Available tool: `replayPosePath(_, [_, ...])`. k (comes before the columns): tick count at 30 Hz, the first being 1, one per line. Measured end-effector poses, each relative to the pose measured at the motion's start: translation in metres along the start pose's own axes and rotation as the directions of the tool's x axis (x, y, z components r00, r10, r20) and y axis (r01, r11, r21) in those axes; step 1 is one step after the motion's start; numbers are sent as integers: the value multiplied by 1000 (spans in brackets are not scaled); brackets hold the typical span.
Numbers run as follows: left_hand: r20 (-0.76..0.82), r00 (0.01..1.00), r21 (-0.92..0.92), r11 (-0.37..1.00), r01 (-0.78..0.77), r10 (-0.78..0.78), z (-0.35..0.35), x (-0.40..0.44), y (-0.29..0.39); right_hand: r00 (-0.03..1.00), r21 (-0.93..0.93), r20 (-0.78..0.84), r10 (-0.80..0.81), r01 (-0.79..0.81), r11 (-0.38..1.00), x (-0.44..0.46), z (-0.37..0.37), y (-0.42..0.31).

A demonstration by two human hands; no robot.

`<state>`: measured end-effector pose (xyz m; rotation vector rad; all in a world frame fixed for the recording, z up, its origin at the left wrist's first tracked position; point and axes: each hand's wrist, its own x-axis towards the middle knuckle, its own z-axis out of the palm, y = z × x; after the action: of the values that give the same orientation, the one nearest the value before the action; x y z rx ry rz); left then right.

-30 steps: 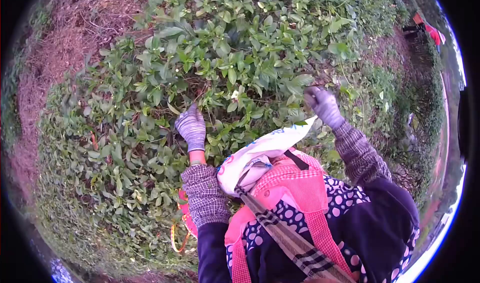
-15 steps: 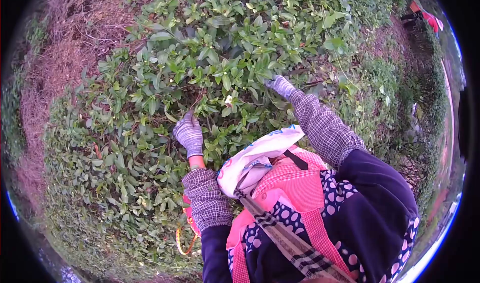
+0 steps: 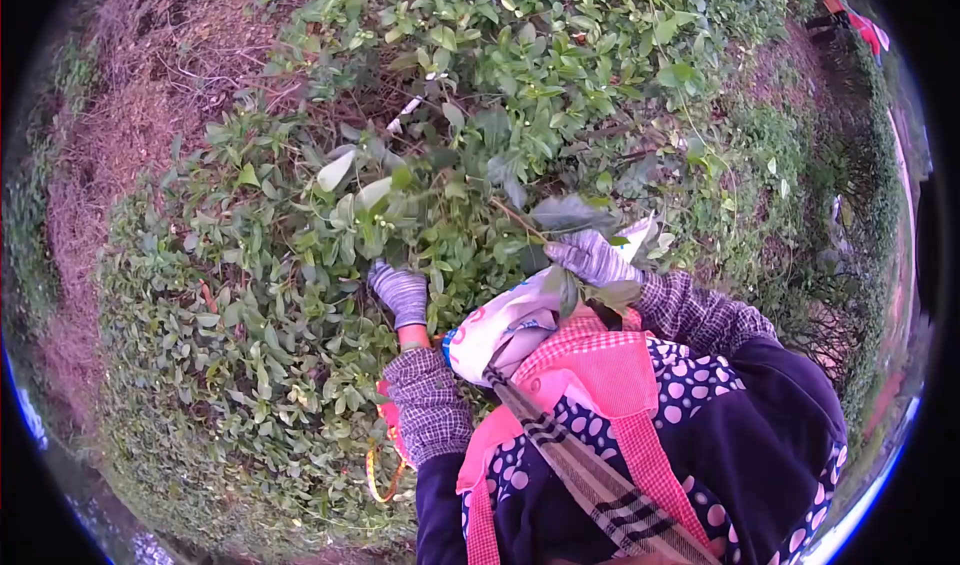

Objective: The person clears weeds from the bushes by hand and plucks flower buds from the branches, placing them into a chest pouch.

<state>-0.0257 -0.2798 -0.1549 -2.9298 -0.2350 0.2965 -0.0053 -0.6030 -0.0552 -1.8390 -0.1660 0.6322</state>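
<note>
Filling most of the view, one leafy bush (image 3: 250, 365) is in front of one pink apron (image 3: 600, 365) and one white bag (image 3: 490, 340). One branch (image 3: 518, 217) extends away and leftward from the right hand (image 3: 595, 258), the nearer of two hands, whose fingers are closed around its end. The left hand (image 3: 400, 293) has its fingertips hidden in the bush, so I cannot tell whether they grasp something.

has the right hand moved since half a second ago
Yes: judged against the brown ground at upper left, the right hand has moved away from it, down the view toward the white bag.
</note>
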Motion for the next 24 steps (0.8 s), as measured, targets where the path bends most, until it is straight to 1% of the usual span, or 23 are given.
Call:
replayPosePath(1, [-12,1000,-28,1000,9,-9,-8,4,0,998,-58,56,19,-15,998,17,-4,-6])
replayPosePath(2, [-65,998,-101,995,-19,12,-22,9,-1,989,-128,-28,-144,139,982,37,1,10])
replayPosePath(3, [-115,993,-173,983,-52,32,-31,10,-2,992,-139,-86,-95,83,987,52,-6,-17])
replayPosePath(4, [-216,975,-241,965,-106,53,-26,13,-6,991,-453,-23,-131,107,885,78,-17,-9])
replayPosePath(5, [-219,975,-253,963,-94,38,-25,19,-9,992,-661,12,-128,104,743,101,-26,-6])
replayPosePath(6, [-241,970,-256,962,-93,29,-25,25,-11,999,-785,6,-39,29,618,120,-32,-11])
replayPosePath(7, [-264,964,-257,962,-94,24,-27,28,-11,999,-848,18,43,-8,530,131,-40,-20])
replayPosePath(9, [-243,970,-281,956,-85,14,-31,34,-11,990,-955,-50,-132,-8,298,143,-49,-25])
replayPosePath(10, [-235,972,-293,953,-78,7,-31,35,-13,997,-933,-77,-27,-62,353,146,-51,-42])
replayPosePath(11, [-227,974,-304,950,-73,2,-30,36,-14,997,-934,-79,-27,-64,352,149,-51,-45])
replayPosePath(12, [-108,994,-345,939,-20,-19,-29,37,-16,983,-894,-143,-118,-77,442,150,-51,-45])
replayPosePath(13, [-106,994,-347,938,-21,-17,-28,36,-16,956,-846,-212,-202,-76,528,150,-51,-48])
replayPosePath(15, [-219,976,-329,942,-68,-6,-25,36,-16,950,-830,-238,-201,-91,551,149,-47,-58])
replayPosePath(16, [-205,979,-322,945,-59,-8,-30,37,-15,840,-880,-273,-468,-21,475,147,-47,-63])
replayPosePath(17, [-202,979,-319,946,-58,-8,-30,37,-15,663,-924,-273,-697,21,381,144,-46,-69])
replayPosePath(18, [-205,979,-328,943,-52,-18,-30,37,-15,613,-931,-233,-755,83,354,141,-46,-80])
replayPosePath(19, [-207,978,-337,940,-49,-24,-29,37,-15,614,-930,-237,-753,81,359,144,-42,-81])
replayPosePath(20, [-206,978,-335,941,-54,-18,-29,37,-15,797,-882,-158,-583,151,447,146,-37,-82])
replayPosePath(21, [-202,979,-344,938,-46,-26,-29,36,-15,921,-818,-41,-386,192,543,150,-33,-84])
replayPosePath(22, [-199,979,-353,935,-37,-37,-30,36,-14,962,-878,57,-265,175,445,167,-26,-72])
replayPosePath(23, [-204,978,-354,934,-38,-37,-32,37,-13,963,-924,76,-257,164,344,185,-19,-47])
replayPosePath(24, [-191,981,-358,933,-33,-39,-33,38,-13,996,-922,79,-35,87,378,193,-16,-58])
